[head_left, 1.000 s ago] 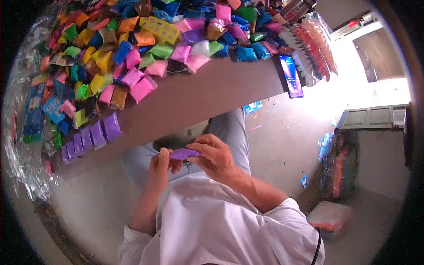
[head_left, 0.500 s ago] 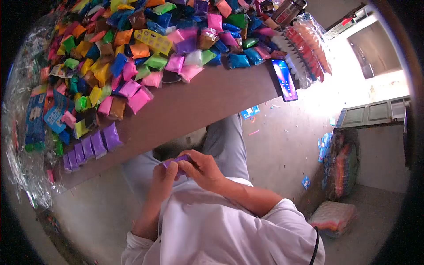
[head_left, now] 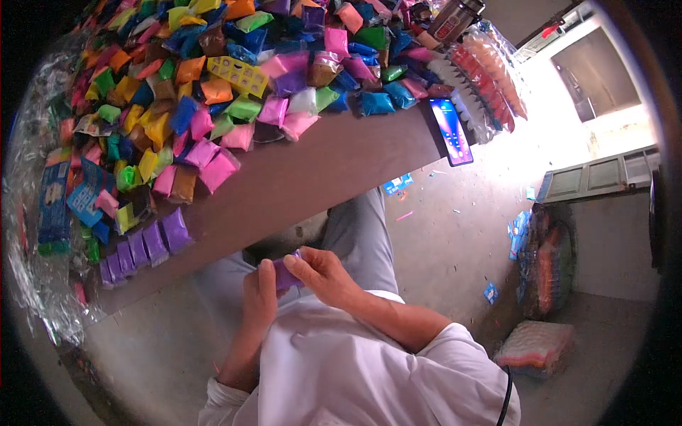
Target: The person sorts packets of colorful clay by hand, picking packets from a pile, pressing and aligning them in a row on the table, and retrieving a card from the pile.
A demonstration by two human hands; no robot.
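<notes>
Over my lap, just off the table's near edge, both hands pinch one small purple packet [head_left: 285, 275]. My left hand [head_left: 261, 291] grips its left side with the thumb pointing up. On the right side, my right hand [head_left: 321, 277] presses it between thumb and bent fingers. The packet's lower part is partly hidden by the fingers. To the left on the brown table [head_left: 284, 174], several purple packets [head_left: 145, 245] stand in a slanted row by the edge. What fills the packets cannot be made out, though they look soft and plump.
A big heap of colourful packets [head_left: 213, 92] covers the far side of the table. A lit phone [head_left: 450, 131] lies at its right edge, near a dark bottle [head_left: 456, 20] and bagged trays [head_left: 490, 74]. Clear plastic wrap [head_left: 35, 241] hangs at left. A foam-like stack [head_left: 534, 348] sits on the floor.
My hands have shifted slightly, and the purple packet now shows more of its face between my thumbs. The whole view has tilted a little; the row on the table is the same.
</notes>
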